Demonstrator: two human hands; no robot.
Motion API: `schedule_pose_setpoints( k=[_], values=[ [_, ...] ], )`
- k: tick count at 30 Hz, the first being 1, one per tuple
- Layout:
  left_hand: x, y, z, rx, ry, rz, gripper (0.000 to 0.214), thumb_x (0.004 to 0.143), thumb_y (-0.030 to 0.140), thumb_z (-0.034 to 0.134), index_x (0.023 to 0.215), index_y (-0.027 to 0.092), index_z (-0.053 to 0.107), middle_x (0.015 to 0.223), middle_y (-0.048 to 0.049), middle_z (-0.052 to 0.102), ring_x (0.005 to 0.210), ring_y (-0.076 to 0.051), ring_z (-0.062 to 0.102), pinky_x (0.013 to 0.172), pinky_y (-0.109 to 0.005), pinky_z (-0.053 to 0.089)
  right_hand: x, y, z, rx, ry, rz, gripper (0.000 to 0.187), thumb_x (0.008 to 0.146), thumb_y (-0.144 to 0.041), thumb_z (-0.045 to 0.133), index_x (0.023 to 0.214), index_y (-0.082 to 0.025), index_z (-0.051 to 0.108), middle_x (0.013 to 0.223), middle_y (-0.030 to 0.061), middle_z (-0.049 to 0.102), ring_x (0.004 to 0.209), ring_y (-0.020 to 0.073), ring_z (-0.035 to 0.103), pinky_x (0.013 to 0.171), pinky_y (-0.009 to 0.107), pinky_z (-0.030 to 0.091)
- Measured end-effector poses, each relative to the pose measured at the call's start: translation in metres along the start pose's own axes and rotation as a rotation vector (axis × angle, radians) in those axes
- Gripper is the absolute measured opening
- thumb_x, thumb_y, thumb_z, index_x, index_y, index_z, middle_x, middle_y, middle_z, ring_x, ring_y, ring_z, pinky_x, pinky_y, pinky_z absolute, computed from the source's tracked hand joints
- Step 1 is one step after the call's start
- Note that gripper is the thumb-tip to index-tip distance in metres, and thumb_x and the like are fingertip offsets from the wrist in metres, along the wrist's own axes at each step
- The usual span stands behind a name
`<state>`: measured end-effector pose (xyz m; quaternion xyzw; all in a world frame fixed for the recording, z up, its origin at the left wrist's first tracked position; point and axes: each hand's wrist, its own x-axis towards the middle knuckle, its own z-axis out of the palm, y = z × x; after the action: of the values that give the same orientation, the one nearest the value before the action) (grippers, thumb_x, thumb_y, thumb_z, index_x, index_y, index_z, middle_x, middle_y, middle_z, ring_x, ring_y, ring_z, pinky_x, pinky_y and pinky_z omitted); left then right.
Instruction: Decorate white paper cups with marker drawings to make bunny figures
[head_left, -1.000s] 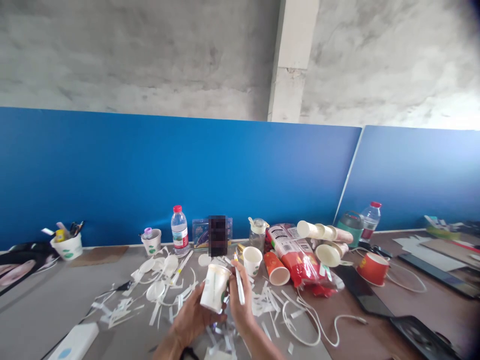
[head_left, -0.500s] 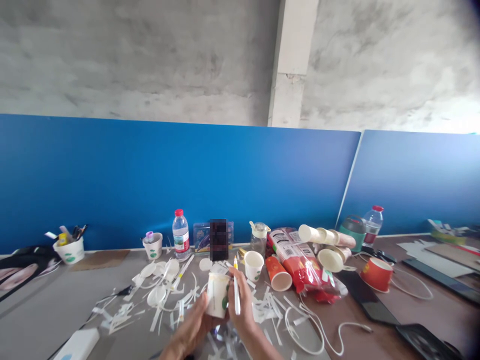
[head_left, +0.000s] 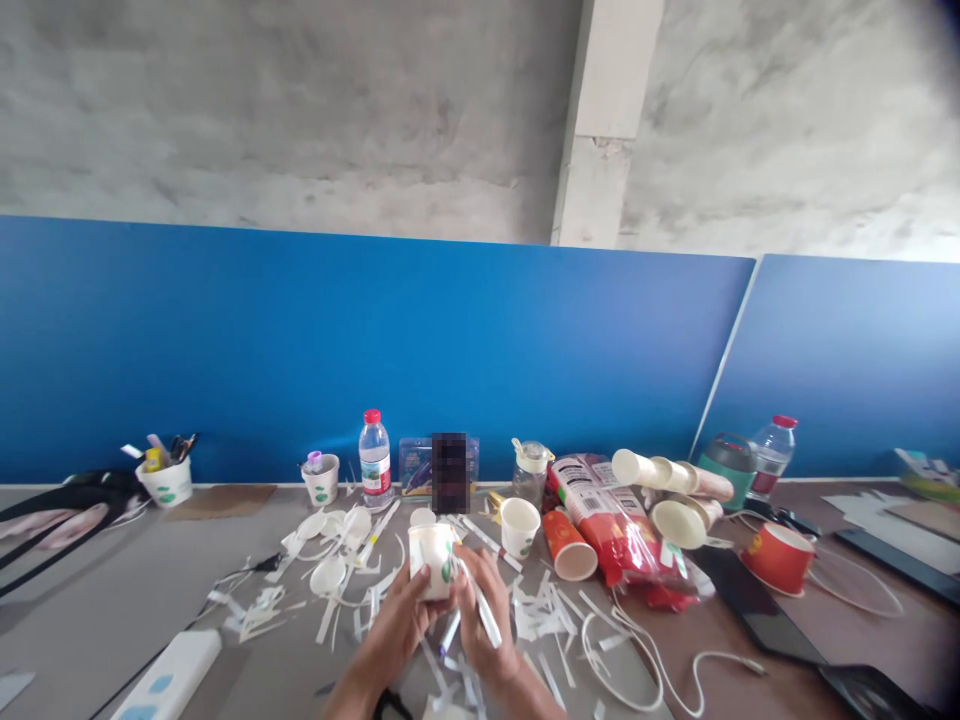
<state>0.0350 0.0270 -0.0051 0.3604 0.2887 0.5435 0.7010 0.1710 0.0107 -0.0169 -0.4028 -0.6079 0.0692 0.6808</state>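
Note:
My left hand (head_left: 401, 628) is wrapped around a white paper cup (head_left: 433, 558) with green leaf marks, held upright just above the desk. My right hand (head_left: 480, 625) is beside it, fingers closed around a white pen (head_left: 482, 610) that slants down to the right, its upper end against the cup's side. Cut white paper strips and round paper discs (head_left: 330, 575) lie scattered on the grey desk (head_left: 112, 600) under and around both hands.
Behind the hands stand a water bottle (head_left: 375, 460), a white cup (head_left: 520, 525), a tipped orange cup (head_left: 568, 545), a red packet of stacked cups (head_left: 611, 515) and a white cable (head_left: 645, 680). A blue partition (head_left: 300, 350) closes the back. A white power bank (head_left: 169, 675) lies at the left.
The cup has been turned more upright and drawn closer between both hands. The pen has swung from upright to slanting down-right. The camera has shifted slightly left.

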Motion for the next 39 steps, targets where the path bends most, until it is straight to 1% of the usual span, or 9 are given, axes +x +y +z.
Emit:
schedule_pose_setpoints(
  k=[3, 6, 9, 16, 22, 25, 29, 35, 39],
  values=[
    [-0.0014, 0.0004, 0.0001, 0.012, -0.019, -0.007, 0.077, 0.070, 0.055, 0.096, 0.136, 0.022, 0.073, 0.118, -0.0127, 0.083, 0.117, -0.037, 0.075, 0.102, -0.046, 0.059, 0.0033, -0.0050, -0.0008, 0.017, -0.038, -0.062, 0.032, 0.108, -0.044, 0.049, 0.120, -0.032, 0.076, 0.101, 0.0061, 0.083, 0.088, 0.0258, 0.079, 0.077, 0.039, 0.064],
    [-0.0012, -0.0012, -0.0019, 0.009, -0.045, 0.001, 0.075, 0.075, 0.053, 0.093, 0.139, 0.022, 0.071, 0.126, -0.0138, 0.081, 0.123, -0.037, 0.073, 0.106, -0.048, 0.057, 0.0039, -0.0056, -0.0005, 0.038, -0.005, -0.060, 0.024, 0.105, -0.041, 0.055, 0.115, -0.031, 0.074, 0.095, 0.0047, 0.081, 0.083, 0.0252, 0.078, 0.071, 0.036, 0.063],
    [-0.0004, -0.0027, -0.0038, -0.004, -0.043, 0.007, 0.072, 0.076, 0.051, 0.093, 0.138, 0.022, 0.071, 0.127, -0.0149, 0.080, 0.124, -0.037, 0.072, 0.108, -0.049, 0.056, 0.0024, -0.0044, -0.0005, 0.062, 0.016, -0.053, 0.019, 0.103, -0.038, 0.059, 0.110, -0.030, 0.074, 0.091, 0.0032, 0.079, 0.077, 0.0241, 0.077, 0.067, 0.034, 0.062],
    [-0.0042, 0.0016, 0.0010, -0.016, -0.020, -0.001, 0.064, 0.076, 0.046, 0.094, 0.131, 0.022, 0.075, 0.124, -0.0135, 0.081, 0.125, -0.040, 0.072, 0.109, -0.050, 0.055, 0.0019, -0.0061, -0.0023, 0.056, -0.020, 0.000, 0.019, 0.103, -0.039, 0.058, 0.107, -0.030, 0.074, 0.090, 0.0048, 0.078, 0.079, 0.0261, 0.077, 0.068, 0.039, 0.063],
    [-0.0043, 0.0034, 0.0039, -0.032, -0.012, -0.007, 0.074, 0.072, 0.044, 0.097, 0.138, 0.023, 0.071, 0.121, -0.0148, 0.082, 0.124, -0.041, 0.072, 0.110, -0.057, 0.055, 0.0023, -0.0050, -0.0015, 0.051, -0.014, 0.003, 0.021, 0.103, -0.041, 0.057, 0.107, -0.031, 0.074, 0.088, 0.0037, 0.077, 0.078, 0.0250, 0.075, 0.068, 0.038, 0.062],
    [-0.0047, 0.0040, 0.0035, -0.030, -0.034, -0.004, 0.075, 0.074, 0.046, 0.095, 0.141, 0.024, 0.069, 0.122, -0.0147, 0.081, 0.125, -0.041, 0.072, 0.111, -0.058, 0.054, 0.0029, -0.0055, -0.0019, 0.052, -0.015, -0.016, 0.020, 0.103, -0.039, 0.057, 0.107, -0.030, 0.074, 0.088, 0.0029, 0.077, 0.078, 0.0247, 0.075, 0.068, 0.037, 0.062],
    [-0.0056, 0.0042, 0.0029, -0.006, -0.032, 0.005, 0.072, 0.076, 0.047, 0.094, 0.139, 0.022, 0.070, 0.124, -0.0149, 0.081, 0.126, -0.041, 0.072, 0.110, -0.055, 0.055, 0.0043, -0.0080, -0.0032, 0.061, -0.023, -0.030, 0.018, 0.103, -0.036, 0.057, 0.107, -0.029, 0.073, 0.089, 0.0034, 0.077, 0.079, 0.0242, 0.075, 0.069, 0.036, 0.061],
    [-0.0046, 0.0038, 0.0024, -0.002, -0.024, -0.002, 0.072, 0.072, 0.048, 0.096, 0.135, 0.022, 0.072, 0.123, -0.0141, 0.082, 0.125, -0.040, 0.073, 0.107, -0.050, 0.057, 0.0060, -0.0114, -0.0040, 0.065, -0.013, -0.031, 0.018, 0.103, -0.037, 0.056, 0.105, -0.032, 0.074, 0.087, 0.0028, 0.077, 0.078, 0.0255, 0.075, 0.068, 0.038, 0.062],
    [-0.0033, 0.0024, 0.0001, -0.004, -0.028, 0.000, 0.074, 0.073, 0.049, 0.095, 0.138, 0.023, 0.071, 0.122, -0.0137, 0.082, 0.125, -0.041, 0.072, 0.108, -0.052, 0.056, 0.0066, -0.0118, -0.0039, 0.053, -0.003, -0.030, 0.020, 0.104, -0.039, 0.055, 0.103, -0.031, 0.074, 0.086, 0.0029, 0.077, 0.076, 0.0249, 0.074, 0.067, 0.038, 0.061]
  ],
)
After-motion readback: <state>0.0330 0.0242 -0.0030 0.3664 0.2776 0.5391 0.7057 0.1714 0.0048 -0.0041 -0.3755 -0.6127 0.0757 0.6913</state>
